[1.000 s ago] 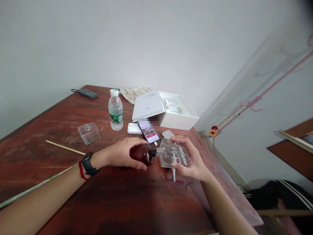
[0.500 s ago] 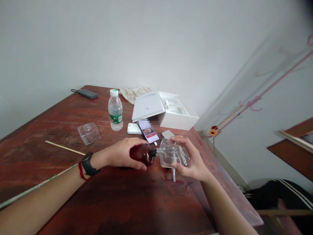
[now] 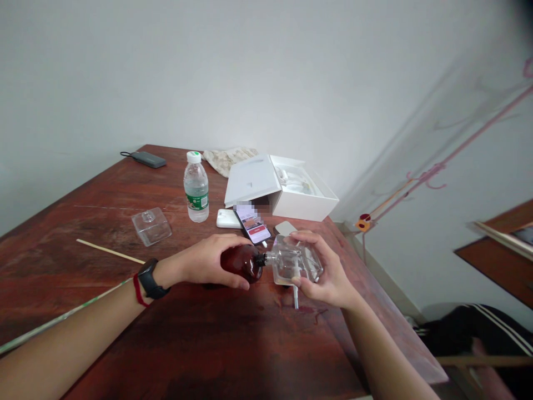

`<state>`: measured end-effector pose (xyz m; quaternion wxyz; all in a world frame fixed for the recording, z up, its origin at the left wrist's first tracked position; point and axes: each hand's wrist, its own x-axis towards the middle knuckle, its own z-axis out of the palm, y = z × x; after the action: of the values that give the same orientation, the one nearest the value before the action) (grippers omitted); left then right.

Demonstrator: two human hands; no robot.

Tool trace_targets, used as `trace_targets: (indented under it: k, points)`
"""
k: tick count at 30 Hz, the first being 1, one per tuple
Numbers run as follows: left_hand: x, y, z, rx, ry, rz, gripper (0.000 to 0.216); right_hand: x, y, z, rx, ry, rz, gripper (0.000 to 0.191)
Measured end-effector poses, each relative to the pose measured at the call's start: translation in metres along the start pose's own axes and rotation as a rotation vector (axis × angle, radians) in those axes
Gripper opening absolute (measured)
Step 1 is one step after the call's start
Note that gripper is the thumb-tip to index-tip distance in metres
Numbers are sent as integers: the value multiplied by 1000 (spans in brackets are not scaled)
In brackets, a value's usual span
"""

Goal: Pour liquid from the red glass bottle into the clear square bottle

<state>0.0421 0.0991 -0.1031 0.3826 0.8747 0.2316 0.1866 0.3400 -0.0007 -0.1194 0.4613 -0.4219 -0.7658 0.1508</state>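
My left hand (image 3: 204, 261) is wrapped round a dark brown bottle (image 3: 244, 263), tipped on its side with its black neck pointing right. My right hand (image 3: 327, 272) grips a clear square glass bottle (image 3: 295, 261), also tilted, its opening meeting the brown bottle's neck. Both bottles hover just above the red-brown wooden table (image 3: 187, 333). A thin white tube (image 3: 296, 297) lies on the table beneath the glass bottle. A black watch and a red band sit on my left wrist.
Behind the hands lie a phone (image 3: 252, 224), a white power bank (image 3: 228, 219), an open white box (image 3: 281, 186), a water bottle (image 3: 196, 188), a clear square lid (image 3: 151, 226) and a wooden stick (image 3: 110, 251). The table edge runs down the right side.
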Motion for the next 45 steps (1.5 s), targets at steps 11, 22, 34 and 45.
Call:
trace_targets:
  k: [11,22,34,45]
  points:
    - [0,2,0,4,6,-10,71,1,-2,0,-26,-5,-17,61]
    - [0,1,1,16,15,-12,73,1,-2,0,-20,-2,-30,61]
    - [0,-3,2,7,3,2,74,1,-3,-2,-17,-20,-9,61]
    - [0,-2,2,8,-3,-10,76,1,-4,-1,-30,-20,-3,63]
